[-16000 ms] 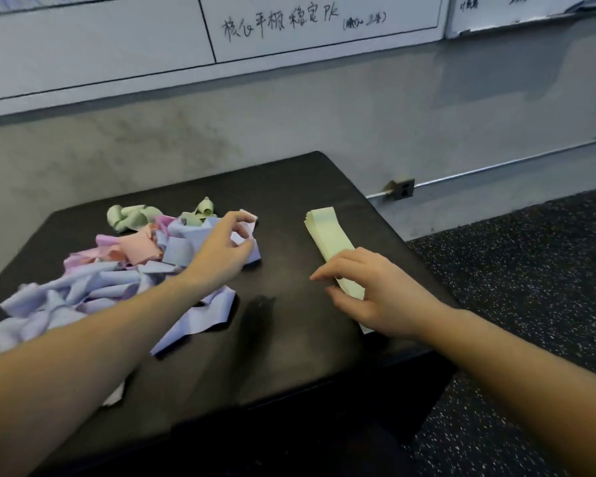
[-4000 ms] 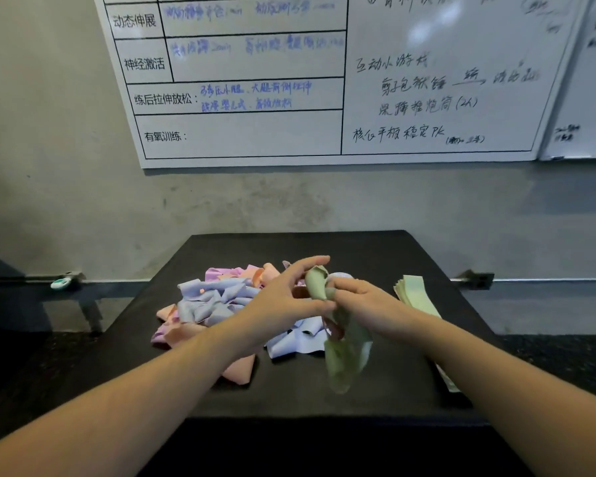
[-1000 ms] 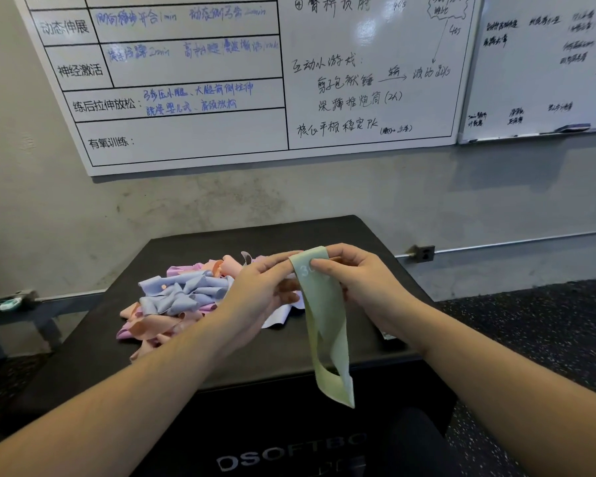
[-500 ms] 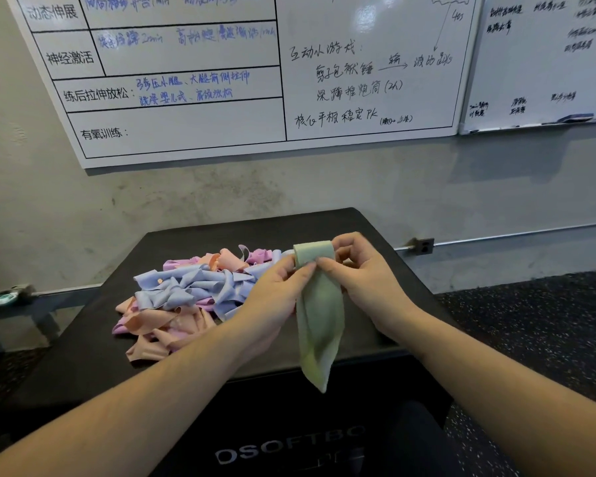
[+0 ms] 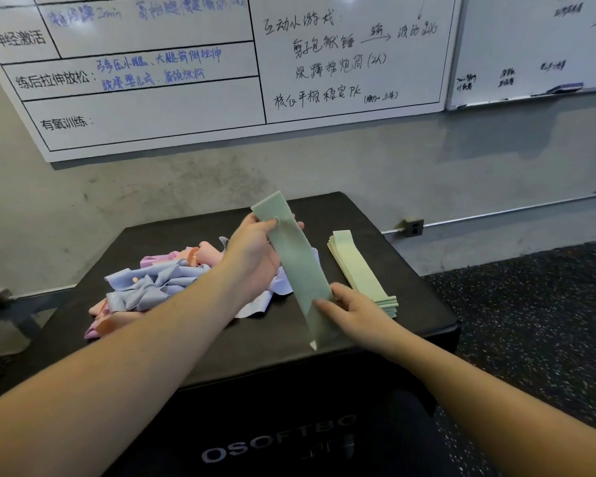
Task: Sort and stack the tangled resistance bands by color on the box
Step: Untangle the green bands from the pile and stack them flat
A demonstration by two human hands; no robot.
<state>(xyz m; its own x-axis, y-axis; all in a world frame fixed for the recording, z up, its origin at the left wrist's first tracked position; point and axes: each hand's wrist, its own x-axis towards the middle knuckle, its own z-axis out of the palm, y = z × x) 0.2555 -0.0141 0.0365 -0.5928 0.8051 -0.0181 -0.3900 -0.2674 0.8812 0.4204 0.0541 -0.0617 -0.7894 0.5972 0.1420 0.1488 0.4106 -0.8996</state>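
A flat pale green band (image 5: 298, 266) is stretched out straight above the black box (image 5: 221, 346). My left hand (image 5: 253, 256) grips its far end, thumb on top. My right hand (image 5: 355, 311) pinches its near end. Just to the right, a neat stack of green bands (image 5: 362, 271) lies on the box. On the left of the box sits a tangled heap of blue, pink and orange bands (image 5: 152, 287).
The box stands against a grey wall with whiteboards (image 5: 221, 70) above. A dark speckled floor (image 5: 537, 321) lies to the right. A wall socket (image 5: 414, 227) and a rail run behind the box. A low bench (image 5: 0, 304) shows at far left.
The green band hung down from both hands held close together. Now my right hand has slid to its lower end and the band is pulled out flat beside the green stack.
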